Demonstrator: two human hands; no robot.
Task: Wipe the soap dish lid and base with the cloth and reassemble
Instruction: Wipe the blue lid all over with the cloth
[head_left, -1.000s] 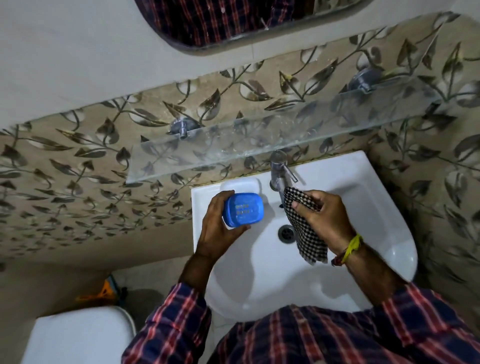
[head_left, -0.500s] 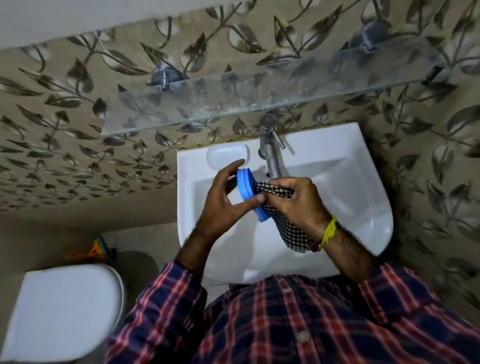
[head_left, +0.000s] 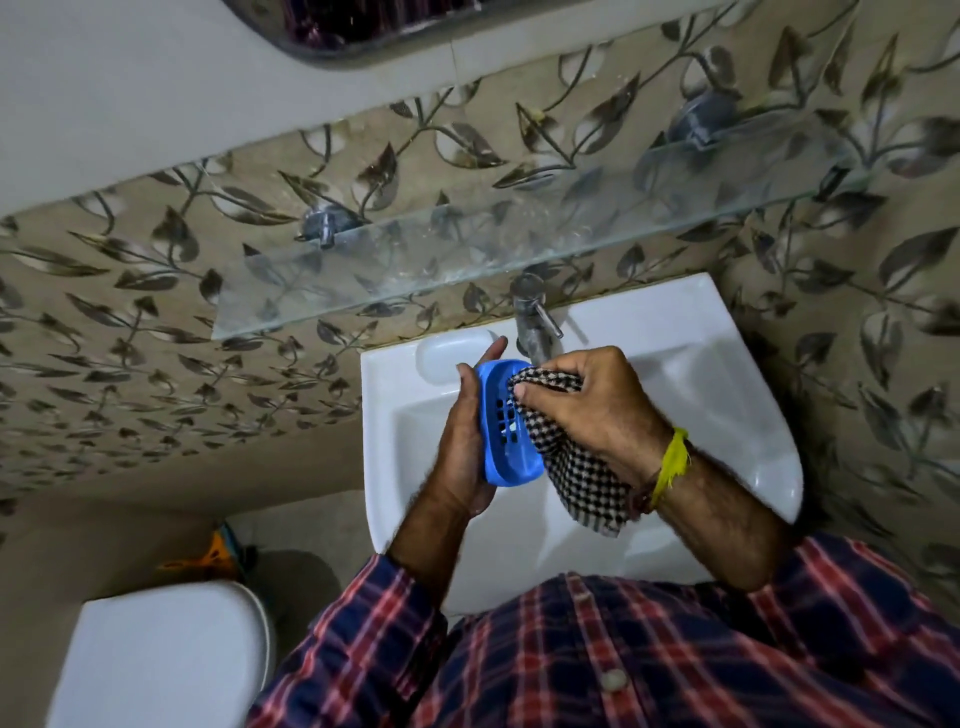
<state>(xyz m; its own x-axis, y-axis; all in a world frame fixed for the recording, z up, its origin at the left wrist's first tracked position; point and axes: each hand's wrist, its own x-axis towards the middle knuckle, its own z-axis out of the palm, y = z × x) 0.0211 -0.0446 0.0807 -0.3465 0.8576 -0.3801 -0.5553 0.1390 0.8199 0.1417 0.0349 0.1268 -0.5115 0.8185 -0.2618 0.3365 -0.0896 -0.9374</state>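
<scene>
Since a moment ago, the blue soap dish (head_left: 506, 422) has turned from edge-on to face the camera, showing its hollow inside with a grid of drain slots. That suggests wiping has moved on to the interior, with reassembly yet to come; whether this piece is the lid or the base cannot be told.

The left hand (head_left: 464, 447) cups the dish from behind over the white sink (head_left: 737, 395), fingers curled round its far rim. The right hand (head_left: 587, 400) has its fingers clenched round a bunched black-and-white checked cloth (head_left: 576, 467), pressing it against the dish's right edge while the rest hangs down.

The dish is smooth, rounded oval plastic; the cloth is soft woven fabric. A metal tap (head_left: 532, 322) stands just behind the hands, below a clear glass shelf (head_left: 415, 260).
</scene>
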